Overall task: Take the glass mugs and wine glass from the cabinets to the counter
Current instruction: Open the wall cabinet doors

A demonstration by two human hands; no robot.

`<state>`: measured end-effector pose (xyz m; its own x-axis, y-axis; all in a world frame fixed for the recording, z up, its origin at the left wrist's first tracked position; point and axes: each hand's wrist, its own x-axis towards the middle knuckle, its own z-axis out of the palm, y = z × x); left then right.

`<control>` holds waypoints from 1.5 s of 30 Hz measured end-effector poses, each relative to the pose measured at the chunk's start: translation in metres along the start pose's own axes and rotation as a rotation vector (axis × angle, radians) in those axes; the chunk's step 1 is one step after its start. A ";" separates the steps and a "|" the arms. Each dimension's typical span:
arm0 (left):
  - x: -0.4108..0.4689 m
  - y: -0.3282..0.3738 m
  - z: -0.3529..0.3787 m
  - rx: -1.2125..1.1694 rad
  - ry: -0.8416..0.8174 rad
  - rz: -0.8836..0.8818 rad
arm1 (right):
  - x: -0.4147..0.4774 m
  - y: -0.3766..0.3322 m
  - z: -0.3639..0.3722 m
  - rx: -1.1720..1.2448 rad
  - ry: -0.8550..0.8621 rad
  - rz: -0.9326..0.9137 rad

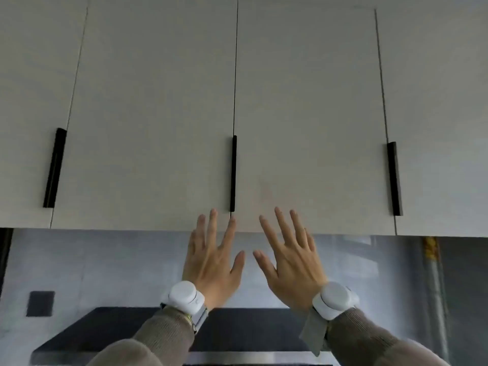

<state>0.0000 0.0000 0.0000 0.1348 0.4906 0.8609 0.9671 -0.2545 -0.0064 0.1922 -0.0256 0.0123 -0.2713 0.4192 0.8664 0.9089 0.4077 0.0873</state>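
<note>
Pale grey wall cabinets (158,101) fill the upper view, all doors closed, each with a black vertical handle. The middle handle (233,173) hangs just above my hands. My left hand (211,260) is raised with fingers spread, its fingertips over the lower edge of the door left of that handle. My right hand (290,260) is raised beside it, fingers spread, over the door on the right (311,114). Neither hand holds anything. No mugs or wine glass are visible; the cabinet insides are hidden.
Further handles sit at the left (55,167) and right (395,178). Below the cabinets is a grey glossy backsplash (105,265) with a dark socket plate (40,303). A black range hood (111,331) juts out under my wrists.
</note>
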 end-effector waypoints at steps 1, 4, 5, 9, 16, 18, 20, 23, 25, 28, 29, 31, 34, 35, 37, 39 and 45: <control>0.005 -0.003 0.004 0.019 -0.010 -0.014 | 0.009 0.001 0.008 0.064 -0.025 0.015; 0.020 -0.017 0.022 0.066 0.002 -0.038 | 0.045 0.002 0.032 0.251 -0.071 0.029; 0.022 -0.022 0.028 0.086 0.001 -0.044 | 0.055 -0.001 0.040 0.322 -0.069 0.023; 0.027 -0.036 0.040 0.115 -0.029 -0.049 | 0.081 -0.011 0.053 0.461 -0.085 -0.040; 0.023 -0.050 0.037 0.158 -0.061 -0.033 | 0.094 -0.044 0.067 0.659 -0.118 0.011; 0.025 -0.049 0.032 0.133 -0.081 -0.041 | 0.095 -0.053 0.060 0.765 -0.115 0.091; 0.023 -0.048 0.029 0.083 -0.090 -0.050 | 0.099 -0.060 0.048 0.859 -0.127 0.193; 0.017 -0.046 0.025 -0.001 -0.098 -0.055 | 0.100 -0.066 0.024 0.915 -0.162 0.284; 0.016 -0.039 0.021 -0.150 -0.075 -0.061 | 0.095 -0.068 0.012 0.912 -0.122 0.309; 0.015 -0.022 0.011 -0.417 0.046 -0.009 | 0.084 -0.074 -0.011 0.887 -0.060 0.322; 0.013 -0.014 0.005 -0.500 0.068 0.004 | 0.079 -0.077 -0.020 0.865 -0.055 0.316; 0.006 0.007 -0.004 -0.643 0.090 0.011 | 0.069 -0.080 -0.043 0.841 -0.042 0.322; -0.008 0.038 -0.017 -0.851 0.117 -0.029 | 0.054 -0.079 -0.074 0.802 -0.015 0.334; -0.012 0.049 -0.020 -0.927 0.128 -0.036 | 0.049 -0.075 -0.084 0.775 -0.015 0.342; -0.019 0.064 -0.025 -1.059 0.165 -0.041 | 0.039 -0.070 -0.104 0.756 -0.007 0.333; -0.028 0.094 -0.032 -1.184 0.161 0.026 | 0.022 -0.058 -0.132 0.687 0.043 0.348; -0.039 0.170 -0.051 -1.393 0.189 0.205 | -0.011 -0.032 -0.193 0.587 0.296 0.383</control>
<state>0.1478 -0.1045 -0.0087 0.1068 0.2566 0.9606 -0.0804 -0.9607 0.2656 0.2272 -0.1997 0.0943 0.2011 0.4173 0.8862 0.5822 0.6767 -0.4507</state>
